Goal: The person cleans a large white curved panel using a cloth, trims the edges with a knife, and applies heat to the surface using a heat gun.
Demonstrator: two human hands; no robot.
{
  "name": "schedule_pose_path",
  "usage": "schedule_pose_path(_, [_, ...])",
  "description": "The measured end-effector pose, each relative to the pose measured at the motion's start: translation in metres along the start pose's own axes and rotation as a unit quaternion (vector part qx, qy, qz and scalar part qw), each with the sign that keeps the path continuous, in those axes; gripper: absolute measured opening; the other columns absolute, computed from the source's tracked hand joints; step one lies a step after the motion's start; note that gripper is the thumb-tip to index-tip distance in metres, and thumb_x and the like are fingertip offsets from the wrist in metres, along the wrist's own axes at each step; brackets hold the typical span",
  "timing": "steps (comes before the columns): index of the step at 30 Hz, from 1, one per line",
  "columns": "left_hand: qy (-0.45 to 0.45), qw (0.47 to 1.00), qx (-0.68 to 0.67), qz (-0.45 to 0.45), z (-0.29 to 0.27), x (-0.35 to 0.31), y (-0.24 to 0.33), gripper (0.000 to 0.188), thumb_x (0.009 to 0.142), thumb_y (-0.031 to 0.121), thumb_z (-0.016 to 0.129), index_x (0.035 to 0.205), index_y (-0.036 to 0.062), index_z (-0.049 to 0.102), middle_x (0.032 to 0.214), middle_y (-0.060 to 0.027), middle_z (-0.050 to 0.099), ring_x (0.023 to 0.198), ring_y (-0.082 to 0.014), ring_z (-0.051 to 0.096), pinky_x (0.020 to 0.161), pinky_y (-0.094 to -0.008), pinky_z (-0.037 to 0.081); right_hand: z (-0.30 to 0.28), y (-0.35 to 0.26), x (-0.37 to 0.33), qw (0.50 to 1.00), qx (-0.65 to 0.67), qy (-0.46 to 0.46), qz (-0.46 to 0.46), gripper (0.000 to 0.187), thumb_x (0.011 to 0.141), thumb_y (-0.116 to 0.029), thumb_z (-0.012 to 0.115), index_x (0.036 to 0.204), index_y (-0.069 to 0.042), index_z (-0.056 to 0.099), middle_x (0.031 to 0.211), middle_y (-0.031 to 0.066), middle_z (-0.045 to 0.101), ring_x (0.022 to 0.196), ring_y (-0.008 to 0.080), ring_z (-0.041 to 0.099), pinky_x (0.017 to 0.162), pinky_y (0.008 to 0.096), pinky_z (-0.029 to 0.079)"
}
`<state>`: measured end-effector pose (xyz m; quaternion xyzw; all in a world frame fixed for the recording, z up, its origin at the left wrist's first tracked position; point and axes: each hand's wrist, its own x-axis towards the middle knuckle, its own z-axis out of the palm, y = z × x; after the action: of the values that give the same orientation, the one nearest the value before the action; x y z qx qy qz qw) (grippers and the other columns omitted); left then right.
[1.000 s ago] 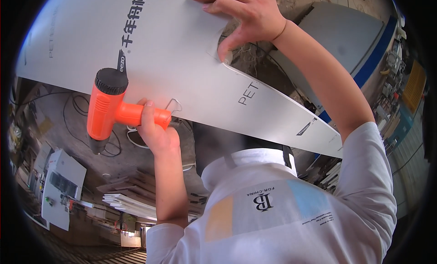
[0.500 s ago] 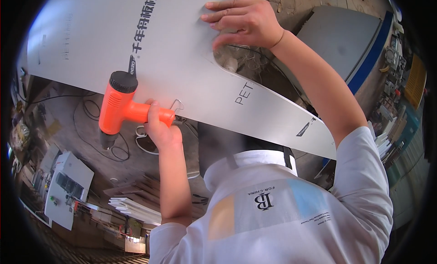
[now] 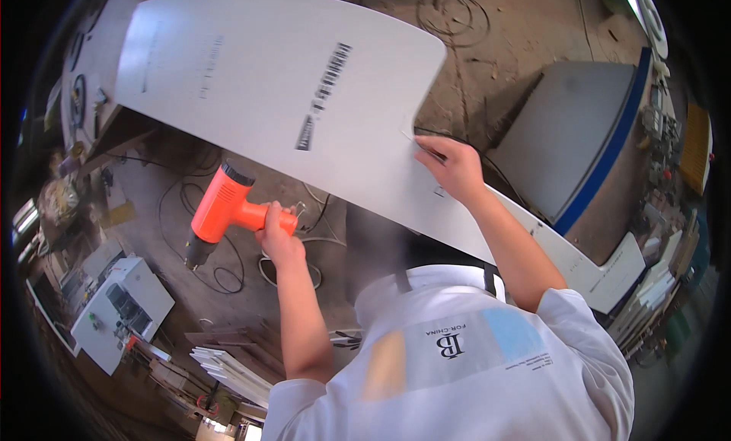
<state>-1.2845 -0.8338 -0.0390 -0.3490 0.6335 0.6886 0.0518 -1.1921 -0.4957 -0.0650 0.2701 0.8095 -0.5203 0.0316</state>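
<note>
My left hand is wrapped round the handle of an orange heat gun with a black rear cap. Its metal nozzle points down and left, away from the large white panel in front of me. The panel has dark print, a curved far edge and a notch cut into its right side. At the notch's edge is my right hand, thumb and fingers drawn together. A thin pale sliver shows by the fingertips; I cannot make out what they pinch.
A grey board with a blue edge stands at the right. Cables lie coiled on the floor beyond the panel. At lower left are a white machine and stacked white strips. More boards are piled at the right.
My right hand has come nearer, from spread on the panel's surface to closed at the notch's edge. The heat gun sits slightly lower and to the right in view. More of the panel shows.
</note>
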Motion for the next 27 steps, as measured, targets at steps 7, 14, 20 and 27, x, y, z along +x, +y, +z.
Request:
schedule_pose_path(7, [0.023, 0.936, 0.273, 0.220, -0.069, 0.121, 0.097, 0.028, 0.087, 0.014, 0.081, 0.105, 0.0033, 0.062, 0.098, -0.0071, 0.066, 0.088, -0.0149, 0.066, 0.079, -0.0340, 0.054, -0.008, 0.013, -0.016, 0.996, 0.012, 0.026, 0.090, 0.042, 0.091, -0.011, 0.080, 0.131, -0.004, 0.071, 0.126, 0.0156, 0.074, 0.113, 0.0231, 0.072, 0.095, 0.0340, 0.058])
schedule_pose_path(14, [0.108, 0.861, 0.412, 0.279, -0.071, 0.271, 0.206, 0.049, 0.084, 0.034, 0.082, 0.116, 0.0012, 0.064, 0.103, -0.0213, 0.072, 0.097, -0.0425, 0.068, 0.087, -0.0465, 0.052, 0.023, -0.007, -0.019, 0.978, -0.063, 0.097, 0.176, 0.069, 0.088, -0.010, 0.081, 0.151, -0.002, 0.053, 0.143, 0.0179, 0.064, 0.126, 0.0303, 0.065, 0.104, 0.0392, 0.053])
schedule_pose_path(20, [0.057, 0.775, 0.516, 0.360, 0.011, 0.439, 0.319, 0.055, 0.083, 0.043, 0.080, 0.122, 0.0051, 0.067, 0.110, -0.0227, 0.074, 0.107, -0.0426, 0.070, 0.090, -0.0503, 0.053, 0.016, 0.020, -0.028, 0.963, -0.025, 0.155, 0.218, 0.065, 0.086, -0.006, 0.079, 0.147, -0.001, 0.058, 0.141, 0.0161, 0.066, 0.126, 0.0280, 0.064, 0.107, 0.0362, 0.049])
schedule_pose_path(27, [0.018, 0.706, 0.633, 0.318, 0.119, 0.625, 0.407, 0.071, 0.084, 0.061, 0.073, 0.131, 0.0083, 0.067, 0.119, -0.0208, 0.074, 0.115, -0.0392, 0.070, 0.096, -0.0482, 0.053, 0.003, 0.026, -0.043, 0.952, -0.114, 0.217, 0.181, 0.037, 0.082, -0.004, 0.084, 0.119, -0.004, 0.078, 0.112, 0.0028, 0.070, 0.103, 0.0121, 0.063, 0.087, 0.0255, 0.048])
